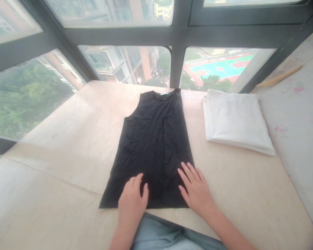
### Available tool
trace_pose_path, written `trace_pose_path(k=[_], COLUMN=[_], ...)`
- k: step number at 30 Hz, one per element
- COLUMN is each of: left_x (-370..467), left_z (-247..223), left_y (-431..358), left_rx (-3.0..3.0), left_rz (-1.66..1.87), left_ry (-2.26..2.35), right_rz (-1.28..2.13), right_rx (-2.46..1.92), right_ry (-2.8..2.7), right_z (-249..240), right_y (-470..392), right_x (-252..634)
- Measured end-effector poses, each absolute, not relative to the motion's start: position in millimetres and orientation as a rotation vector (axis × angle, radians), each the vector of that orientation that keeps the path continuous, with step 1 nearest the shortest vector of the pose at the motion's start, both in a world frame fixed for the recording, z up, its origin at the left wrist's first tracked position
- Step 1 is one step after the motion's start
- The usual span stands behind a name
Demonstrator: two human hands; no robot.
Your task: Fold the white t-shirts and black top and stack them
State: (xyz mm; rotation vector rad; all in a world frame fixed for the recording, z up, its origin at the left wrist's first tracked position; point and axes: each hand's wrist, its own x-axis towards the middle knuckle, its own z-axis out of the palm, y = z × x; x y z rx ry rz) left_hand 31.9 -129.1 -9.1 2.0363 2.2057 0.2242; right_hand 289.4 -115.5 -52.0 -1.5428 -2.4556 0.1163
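The black sleeveless top lies flat on the pale surface, its neckline toward the windows and its hem toward the person. Its right side is folded inward, leaving a straight lengthwise edge over the body of the garment. The left hand is over the lower part of the top, fingers loosely curled and thumb apart from them, gripping nothing. The right hand is at the lower right edge, fingers extended and slightly spread, thumb out, also gripping nothing; whether either palm presses on the cloth is hard to tell from this angle.

Bare surface runs wide along the top's left side, back to the window frame. On the right, a narrower bare strip separates the top from the folded white cloth, which sits near the floral covering. Between the hem and the person's grey-blue clothing there is only a thin band of surface.
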Motion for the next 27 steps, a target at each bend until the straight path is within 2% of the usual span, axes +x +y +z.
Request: trace_pose_path(k=[5, 9, 15, 20, 27], left_x=[-24, -30, -29, -39, -37], left_z=[-14, -16, -11, -10, -24], left_y=[-126, -146, -178, -189, -198], left_rx=[2.092, 1.991, 1.306, 1.031, 0.855], left_rz=[0.288, 0.249, 0.229, 0.345, 0.654], left_ry=[2.389, 2.475, 2.433, 2.291, 2.159], right_rz=[-0.005, -0.056, -0.045, 0.165, 0.361], right_rx=[-1.614, -1.648, -1.663, -1.548, -1.518], right_ry=[-2.457, -2.442, -2.422, -2.412, -2.504], right_z=[-54, -58, -42, -6, 7], right_y=[-114, -123, -113, 4, 234], right_x=[309, 326, 332, 289, 139])
